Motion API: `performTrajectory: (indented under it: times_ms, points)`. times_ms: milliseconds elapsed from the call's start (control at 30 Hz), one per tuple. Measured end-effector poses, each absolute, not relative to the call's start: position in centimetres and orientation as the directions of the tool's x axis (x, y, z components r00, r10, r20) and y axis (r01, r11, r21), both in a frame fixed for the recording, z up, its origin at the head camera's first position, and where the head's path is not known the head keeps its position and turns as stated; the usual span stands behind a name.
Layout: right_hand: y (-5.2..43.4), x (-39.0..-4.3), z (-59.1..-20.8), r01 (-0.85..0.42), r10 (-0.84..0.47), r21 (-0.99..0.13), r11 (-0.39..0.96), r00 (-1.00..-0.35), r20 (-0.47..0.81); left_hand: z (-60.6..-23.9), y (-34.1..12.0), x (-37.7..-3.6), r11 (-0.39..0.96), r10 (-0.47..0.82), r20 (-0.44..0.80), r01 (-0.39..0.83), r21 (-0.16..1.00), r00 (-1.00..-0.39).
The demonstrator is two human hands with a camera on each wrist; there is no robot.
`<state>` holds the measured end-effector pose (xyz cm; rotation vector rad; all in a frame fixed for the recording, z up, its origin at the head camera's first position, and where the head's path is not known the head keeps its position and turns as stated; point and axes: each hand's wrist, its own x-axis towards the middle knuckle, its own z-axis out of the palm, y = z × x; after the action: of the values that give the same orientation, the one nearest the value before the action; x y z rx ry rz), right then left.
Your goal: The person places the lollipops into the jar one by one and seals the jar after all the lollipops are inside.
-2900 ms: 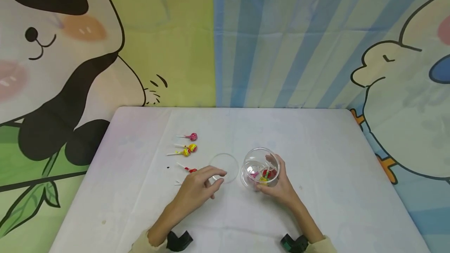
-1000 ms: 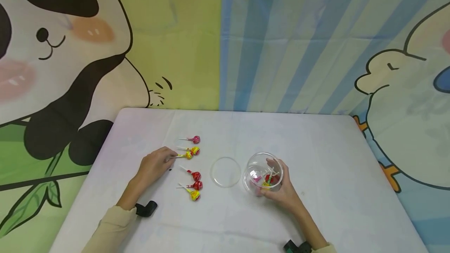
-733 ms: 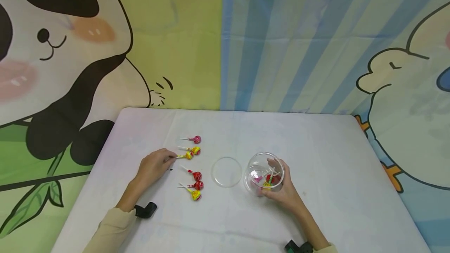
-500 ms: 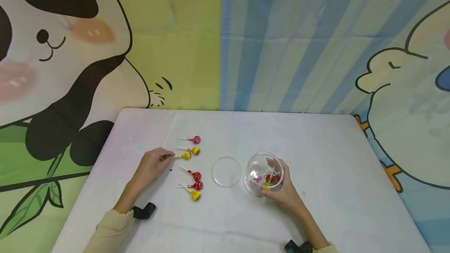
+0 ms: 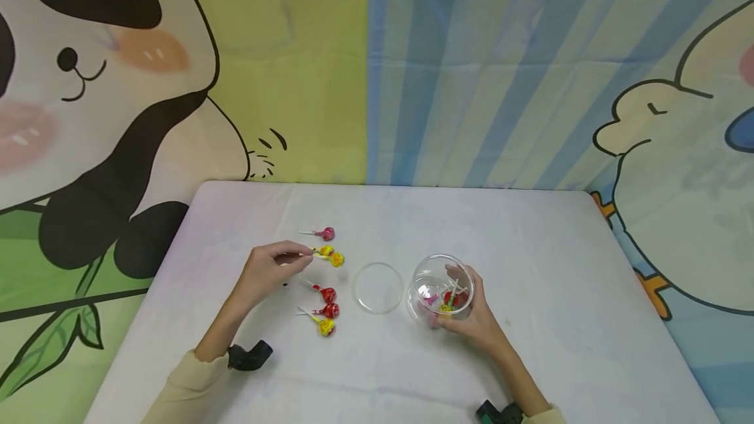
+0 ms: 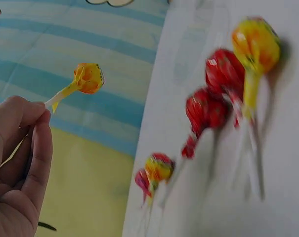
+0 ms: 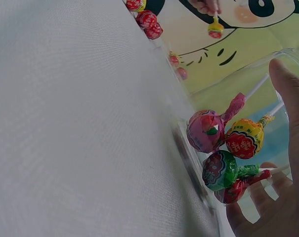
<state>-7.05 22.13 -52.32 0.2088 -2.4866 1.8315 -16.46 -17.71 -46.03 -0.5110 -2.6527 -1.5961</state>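
The left hand (image 5: 268, 273) pinches a yellow lollipop (image 5: 336, 258) by its stick, lifted above the white table (image 5: 559, 319); the right hand (image 5: 474, 319) curls around a clear jar (image 5: 438, 286) holding lollipops; a clear lid (image 5: 377, 288) lies between them.

Your yellow lollipop (image 5: 336, 258) hung stick-first from your left hand (image 5: 266, 273), off the table; your right hand (image 5: 471, 319) cupped the clear jar (image 5: 438, 286) of lollipops.
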Motion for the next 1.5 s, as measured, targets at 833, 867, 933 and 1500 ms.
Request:
performTrajectory:
  times_ms: [833,867,933,1500]
  points:
    - [22.3,-7.2,-52.4,-0.183,-0.106,-0.924,0.335,-0.982,0.156,-40.6,-2.0,-15.2,0.157,0.678,0.388,0.638,0.754,-0.625]
    - [22.3,-7.2,-52.4,-0.19,-0.113,-0.922,0.338,-0.981,0.16,-40.7,-1.5,-15.1,0.166,0.684,0.381,0.642,0.748,-0.622]
    - [22.3,-7.2,-52.5,-0.192,-0.113,-0.919,0.345,-0.98,0.162,-40.8,-0.7,-15.0,0.199,0.698,0.359,0.649,0.734,-0.62]
    - [22.3,-7.0,-52.3,-0.182,-0.127,-0.925,0.334,-0.981,0.147,-42.0,2.3,-14.5,0.478,0.727,0.116,0.62,0.622,-0.677]
